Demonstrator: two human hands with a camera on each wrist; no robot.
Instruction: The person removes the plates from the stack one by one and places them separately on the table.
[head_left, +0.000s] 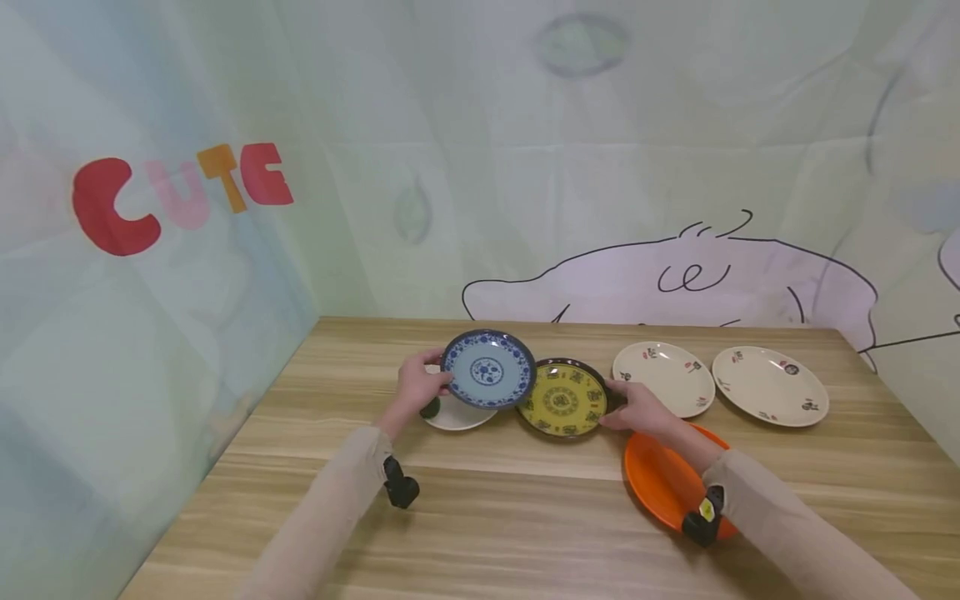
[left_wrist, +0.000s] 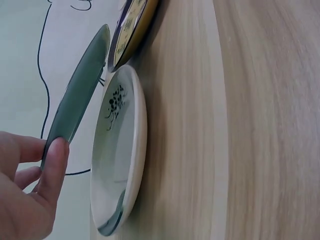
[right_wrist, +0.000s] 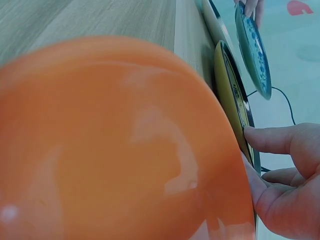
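My left hand (head_left: 418, 385) pinches the left rim of a blue-and-white patterned plate (head_left: 487, 370), thumb on one face and fingers on the other. In the left wrist view that plate (left_wrist: 82, 87) is raised and tilted over a white plate (left_wrist: 120, 145) with a dark plant motif, which it partly hides in the head view. My right hand (head_left: 636, 407) grips the right edge of a yellow plate (head_left: 561, 400) with a dark rim. The thumb lies at that rim in the right wrist view. The blue plate overlaps the yellow plate's upper left edge in the head view.
An orange plate (head_left: 660, 479) sits under my right forearm and fills much of the right wrist view. Two cream plates with small printed figures, one nearer (head_left: 663, 379) and one farther right (head_left: 771, 386), lie toward the wooden table's (head_left: 480, 525) back right. A printed curtain (head_left: 375, 167) hangs behind.
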